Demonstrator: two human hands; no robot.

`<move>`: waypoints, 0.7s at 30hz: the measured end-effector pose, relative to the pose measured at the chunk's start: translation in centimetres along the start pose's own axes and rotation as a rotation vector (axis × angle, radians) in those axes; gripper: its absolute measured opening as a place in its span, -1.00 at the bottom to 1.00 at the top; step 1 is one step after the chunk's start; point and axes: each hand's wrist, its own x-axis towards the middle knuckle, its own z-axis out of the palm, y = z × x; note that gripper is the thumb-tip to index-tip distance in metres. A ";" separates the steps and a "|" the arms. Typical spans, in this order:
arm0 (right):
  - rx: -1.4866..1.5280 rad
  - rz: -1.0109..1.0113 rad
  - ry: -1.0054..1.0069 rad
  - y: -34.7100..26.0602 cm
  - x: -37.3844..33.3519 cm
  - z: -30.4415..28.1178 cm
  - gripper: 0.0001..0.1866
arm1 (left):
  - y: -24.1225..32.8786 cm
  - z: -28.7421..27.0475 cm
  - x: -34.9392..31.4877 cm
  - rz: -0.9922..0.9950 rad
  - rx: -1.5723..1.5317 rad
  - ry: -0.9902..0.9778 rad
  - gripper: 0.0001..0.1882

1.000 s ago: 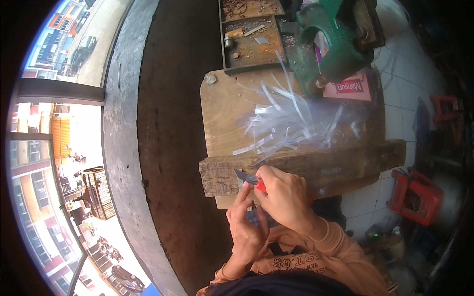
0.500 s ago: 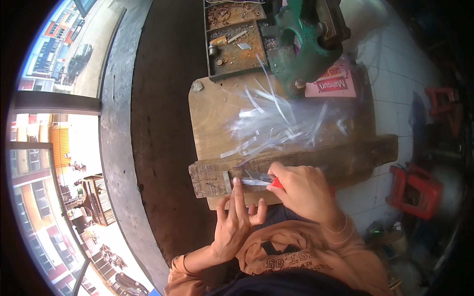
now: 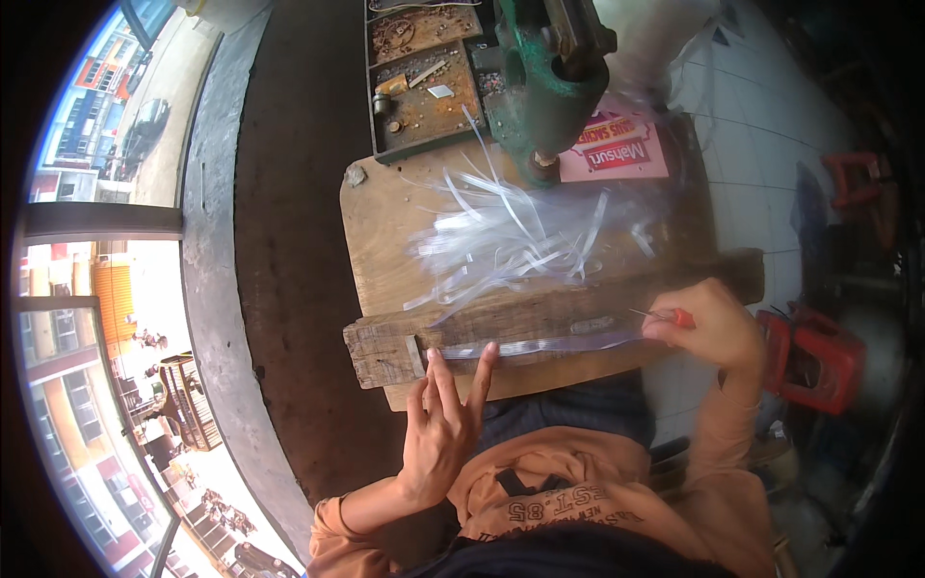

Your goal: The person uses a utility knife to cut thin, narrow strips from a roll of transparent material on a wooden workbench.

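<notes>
A narrow bundle of clear plastic strips (image 3: 520, 348) lies along a worn wooden plank (image 3: 385, 337), running from a small metal stop (image 3: 415, 355) toward my right hand. My left hand (image 3: 443, 424) is open, fingers spread. Two of its fingertips press the strips onto the plank, one beside the stop. My right hand (image 3: 718, 328) is closed around a red-handled knife (image 3: 682, 318) over the plank's right part, its thin blade pointing left. The strips' far end reaches its fingers; whether they pinch it I cannot tell.
Beyond the plank, a loose heap of clear plastic strips (image 3: 511, 226) covers part of the wooden board (image 3: 376, 250). Behind stand a green metal machine (image 3: 540, 96), a dirty compartment tray (image 3: 424, 106) and a pink printed packet (image 3: 617, 154). A red stool (image 3: 819, 356) is at right.
My right hand with the knife has moved right along the plank, away from my left hand. The strips now show at length between them. My left forefinger has spread onto the strips.
</notes>
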 end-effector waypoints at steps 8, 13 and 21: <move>0.354 0.105 0.060 6.1 -2.9 -3.2 -0.89 | -0.2 -0.7 0.5 0.015 0.014 -0.013 -0.24; 0.379 0.123 0.145 8.2 -3.1 -4.8 -0.88 | -0.2 -0.8 0.4 0.020 0.007 -0.043 -0.24; 0.230 0.131 0.182 11.5 -5.5 -8.4 -0.80 | -0.3 -1.3 0.7 0.051 0.041 -0.067 -0.24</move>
